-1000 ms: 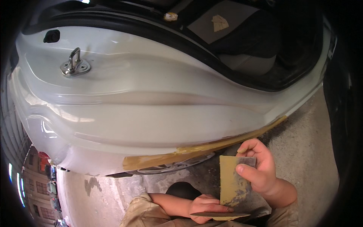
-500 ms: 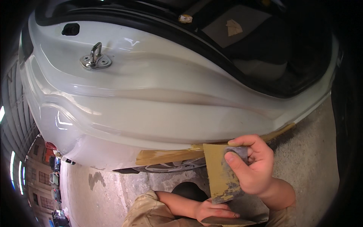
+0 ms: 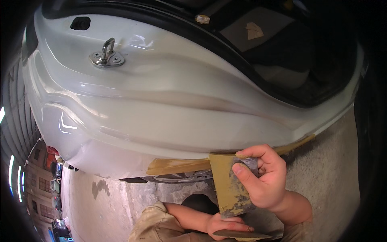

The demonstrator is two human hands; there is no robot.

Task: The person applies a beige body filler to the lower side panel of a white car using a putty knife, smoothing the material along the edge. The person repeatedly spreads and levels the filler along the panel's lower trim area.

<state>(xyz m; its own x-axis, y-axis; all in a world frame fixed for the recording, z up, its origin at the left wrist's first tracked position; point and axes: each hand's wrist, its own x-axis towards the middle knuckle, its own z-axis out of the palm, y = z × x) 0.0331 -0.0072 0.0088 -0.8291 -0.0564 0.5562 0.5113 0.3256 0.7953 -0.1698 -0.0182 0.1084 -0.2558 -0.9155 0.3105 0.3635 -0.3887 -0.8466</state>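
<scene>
My right hand (image 3: 269,177) pinches a flat putty spreader (image 3: 225,187) between thumb and fingers. Mustard-yellow putty coats most of its face, with grey patches low down and near the thumb. The spreader's top edge meets the lower edge of the white car body (image 3: 181,125). Left of it, a smooth band of yellow putty (image 3: 177,165) runs along the wheel arch; more putty (image 3: 296,144) shows to the right. Low in front of me, my left hand (image 3: 221,226) is closed on a thin flat plate (image 3: 246,234), seen almost edge-on.
A metal door striker (image 3: 107,56) sticks up from the car body at upper left. The dark door opening (image 3: 278,48) lies beyond. Below the arch shows a wheel (image 3: 183,177), over a stained concrete floor (image 3: 121,197). Other vehicles (image 3: 56,185) stand far left.
My right hand and the spreader have shifted slightly left along the panel's lower edge. The left hand keeps its hold on the flat plate. The whole view has tilted a little.
</scene>
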